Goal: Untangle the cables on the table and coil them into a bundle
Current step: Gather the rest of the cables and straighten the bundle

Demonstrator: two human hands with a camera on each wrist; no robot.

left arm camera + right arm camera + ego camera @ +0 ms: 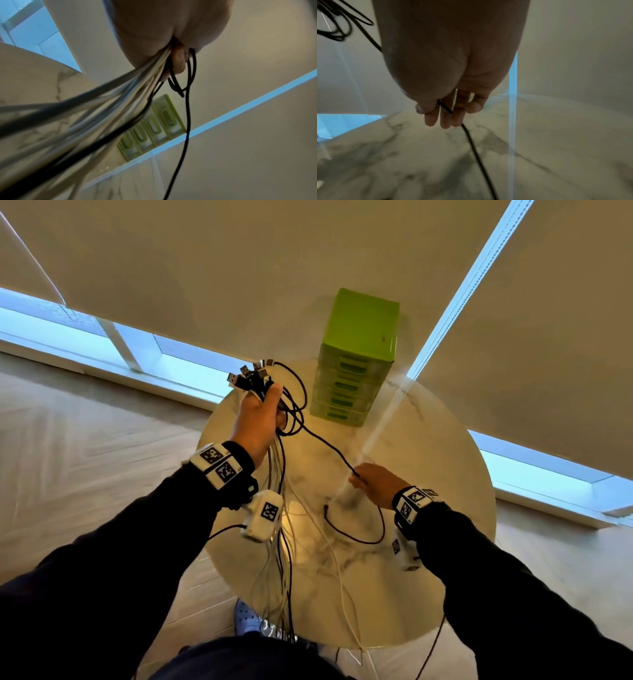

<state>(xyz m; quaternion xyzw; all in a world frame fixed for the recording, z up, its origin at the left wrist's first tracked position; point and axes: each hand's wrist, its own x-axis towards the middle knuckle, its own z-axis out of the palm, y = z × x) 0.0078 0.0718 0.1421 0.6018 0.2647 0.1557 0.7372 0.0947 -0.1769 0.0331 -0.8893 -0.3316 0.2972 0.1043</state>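
My left hand [260,416] is raised over the round marble table [428,460] and grips a bundle of black and white cables [279,474], their USB plugs [251,376] sticking up above the fist. The cables [120,102] hang from that fist down past the table's near edge. A few black loops [294,402] dangle beside the hand. One black cable [329,445] runs from the loops to my right hand [373,484], which pinches it between thumb and fingers [445,115] low over the table. Past that hand the black cable [476,152] trails onto the tabletop.
A green plastic drawer unit [356,361] stands at the table's far side. A white cable [329,546] lies across the marble. Beige roller blinds [239,261] cover the windows behind. A shoe [246,618] shows on the floor under the near edge.
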